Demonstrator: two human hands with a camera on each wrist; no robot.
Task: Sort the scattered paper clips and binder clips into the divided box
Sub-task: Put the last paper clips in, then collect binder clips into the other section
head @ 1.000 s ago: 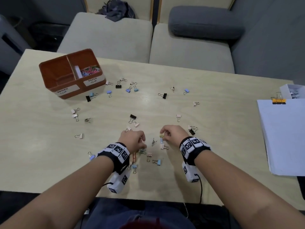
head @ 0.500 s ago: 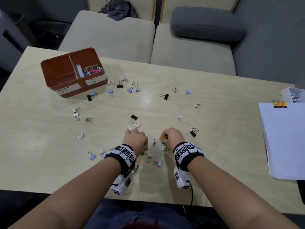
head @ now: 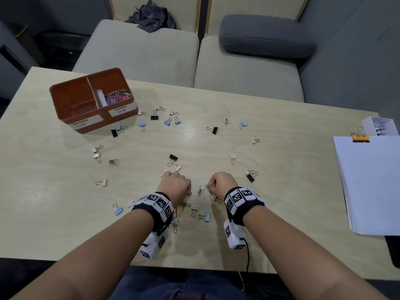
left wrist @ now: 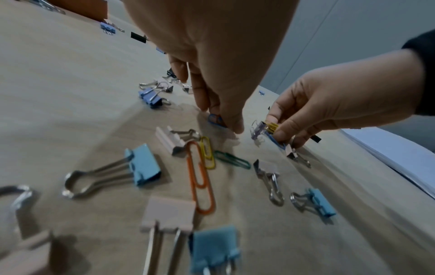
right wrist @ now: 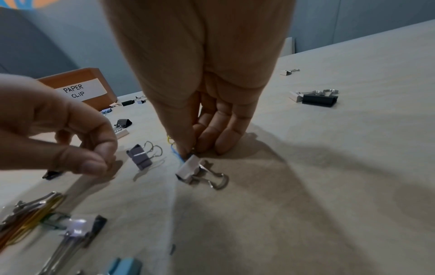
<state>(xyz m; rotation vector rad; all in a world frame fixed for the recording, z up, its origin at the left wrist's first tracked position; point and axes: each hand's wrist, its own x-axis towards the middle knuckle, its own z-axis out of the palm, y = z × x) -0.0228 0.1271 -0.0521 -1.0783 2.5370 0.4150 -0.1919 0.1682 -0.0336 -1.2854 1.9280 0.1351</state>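
The brown divided box (head: 65, 100) stands at the far left, labelled BINDER CLIP and PAPER CLIP; coloured paper clips (head: 118, 97) lie in its right compartment. Binder clips such as a black one (head: 173, 157) are scattered over the table. My left hand (head: 176, 185) is curled near the front middle and pinches a blue paper clip (left wrist: 215, 119) against the table. My right hand (head: 213, 185) pinches a yellow paper clip (left wrist: 271, 126) and a blue paper clip (left wrist: 276, 142) beside a white binder clip (right wrist: 197, 171). Orange (left wrist: 200, 176), yellow (left wrist: 208, 152) and green (left wrist: 231, 160) paper clips lie below my left hand.
A stack of white paper (head: 368, 182) held by a yellow binder clip (head: 360, 138) lies at the right edge, a small white box (head: 379, 126) behind it. A purple binder clip (right wrist: 139, 157) stands between my hands. Sofa cushions (head: 138, 48) sit beyond the table.
Both hands stay over the same cluster of clips near the front middle. The right hand keeps its yellow paper clip. Only the head view has shifted slightly.
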